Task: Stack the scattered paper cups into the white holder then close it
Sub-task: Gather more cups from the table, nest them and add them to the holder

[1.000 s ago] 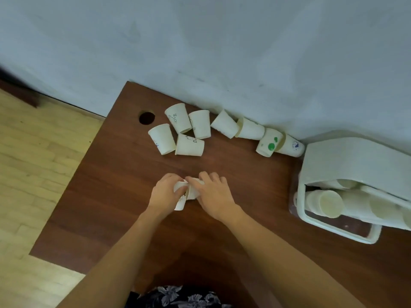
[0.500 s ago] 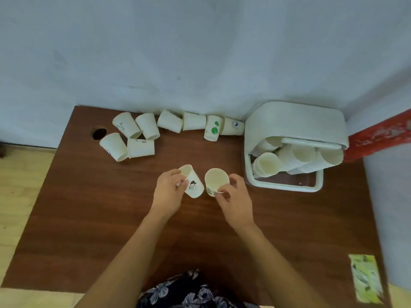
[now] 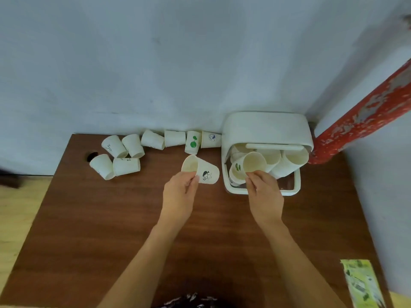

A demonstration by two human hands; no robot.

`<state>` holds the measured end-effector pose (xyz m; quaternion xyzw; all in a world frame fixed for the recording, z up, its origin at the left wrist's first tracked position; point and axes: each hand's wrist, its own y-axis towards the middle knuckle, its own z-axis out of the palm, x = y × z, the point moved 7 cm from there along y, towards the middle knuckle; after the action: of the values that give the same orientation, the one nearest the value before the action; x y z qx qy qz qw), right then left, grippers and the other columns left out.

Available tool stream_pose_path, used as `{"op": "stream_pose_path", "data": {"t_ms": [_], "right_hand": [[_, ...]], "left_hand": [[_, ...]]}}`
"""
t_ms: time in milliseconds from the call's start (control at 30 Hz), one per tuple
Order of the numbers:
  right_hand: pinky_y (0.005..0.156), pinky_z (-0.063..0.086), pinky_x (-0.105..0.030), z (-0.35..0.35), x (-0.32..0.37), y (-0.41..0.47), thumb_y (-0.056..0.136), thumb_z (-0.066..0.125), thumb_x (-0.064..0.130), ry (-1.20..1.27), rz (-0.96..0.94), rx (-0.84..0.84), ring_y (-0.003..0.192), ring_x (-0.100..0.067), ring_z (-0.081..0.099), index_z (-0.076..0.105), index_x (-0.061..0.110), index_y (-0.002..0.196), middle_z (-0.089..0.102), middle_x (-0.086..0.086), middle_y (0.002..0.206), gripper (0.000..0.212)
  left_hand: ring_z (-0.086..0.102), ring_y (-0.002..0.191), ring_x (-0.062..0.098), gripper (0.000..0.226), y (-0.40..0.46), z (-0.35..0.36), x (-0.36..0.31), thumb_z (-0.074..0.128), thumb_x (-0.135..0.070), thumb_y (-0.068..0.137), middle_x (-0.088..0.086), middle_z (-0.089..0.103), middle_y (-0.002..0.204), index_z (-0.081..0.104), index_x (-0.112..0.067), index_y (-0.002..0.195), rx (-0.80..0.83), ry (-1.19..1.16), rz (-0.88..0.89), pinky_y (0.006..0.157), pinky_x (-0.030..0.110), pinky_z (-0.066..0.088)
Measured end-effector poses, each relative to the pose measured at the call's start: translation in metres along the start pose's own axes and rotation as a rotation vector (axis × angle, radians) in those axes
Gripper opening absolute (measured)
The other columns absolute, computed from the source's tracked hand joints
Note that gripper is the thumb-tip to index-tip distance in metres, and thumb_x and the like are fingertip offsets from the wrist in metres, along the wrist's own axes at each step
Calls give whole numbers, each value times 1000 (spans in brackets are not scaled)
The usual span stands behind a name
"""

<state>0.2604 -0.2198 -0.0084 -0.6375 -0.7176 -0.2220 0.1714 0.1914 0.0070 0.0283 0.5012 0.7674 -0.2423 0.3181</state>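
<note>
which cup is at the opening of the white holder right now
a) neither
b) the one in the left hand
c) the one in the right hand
c: the right hand pinches a plain cup at the white holder mouth; the left hand holds its printed cup beside the holder.

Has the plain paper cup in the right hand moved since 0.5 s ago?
Yes. The plain paper cup went right, from the bare tabletop into the white plastic holder mouth; the right hand grips it.

Matt paper cups [image 3: 121,166], smooth white plastic holder [image 3: 264,127], wood-grain table [image 3: 111,218].
</note>
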Motion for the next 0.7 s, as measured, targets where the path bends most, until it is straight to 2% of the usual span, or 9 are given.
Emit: {"op": "stream_pose_path", "data": {"t_ms": [100,200,267,333,433,500,567,633,700], "right_hand": [[63,48,-32,25,-12,5,97,58,22,-104,-49,111,103,-23,54,72,16,104,65,2,106,16],[72,46,-38,51,-24,8,97,58,21,-231,-90,217,95,-28,53,73,18,96,69,-1,96,16],[77,44,-40,62,-28,12,99,53,24,-276,-100,275,98,-29,52,73,21,99,70,0,98,20],[81,40,-37,68,-29,19,102,45,28,-296,-101,330,103,-26,49,70,25,104,68,3,103,25],[83,36,-36,70,-28,28,103,39,37,-294,-111,399,108,-23,47,68,30,108,66,7,110,30],[87,39,-38,67,-31,30,103,41,39,-215,-105,398,114,-24,48,65,31,118,62,8,123,29],[94,44,-43,60,-39,25,101,45,36,-98,-80,364,121,-26,48,52,31,135,49,7,143,35],[97,48,-45,53,-47,16,99,49,32,-38,-73,315,122,-28,48,38,30,146,37,3,152,48],[100,48,-44,48,-57,5,99,52,31,-1,-41,296,126,-27,47,33,31,149,33,2,155,54]], "left_hand": [[56,76,14,21,-1,6,-15,49,-24,100,-4,61,81,61,-14,85,-6,-10,14,67,32,47],[55,78,10,23,0,13,-30,48,-24,100,-7,61,82,59,-18,81,-7,20,38,66,24,43],[52,75,8,25,1,20,-40,48,-23,100,-9,57,78,52,-23,76,-1,59,62,64,21,38],[51,75,6,26,5,32,-46,48,-22,100,-12,56,78,48,-28,74,18,86,91,64,20,36],[55,88,10,21,12,53,-49,48,-24,100,-10,62,91,63,-22,84,60,134,139,70,16,37],[54,98,10,21,15,64,-54,51,-24,99,-9,64,99,71,-18,98,57,160,173,77,14,37],[53,103,10,21,18,73,-62,55,-22,97,-6,66,104,72,-16,108,32,179,221,83,17,39],[54,104,13,20,20,83,-68,57,-18,96,-4,66,102,73,-14,108,27,203,267,85,21,43],[55,104,15,19,22,95,-69,58,-17,96,-3,67,101,73,-14,107,47,232,275,85,22,44]]}}
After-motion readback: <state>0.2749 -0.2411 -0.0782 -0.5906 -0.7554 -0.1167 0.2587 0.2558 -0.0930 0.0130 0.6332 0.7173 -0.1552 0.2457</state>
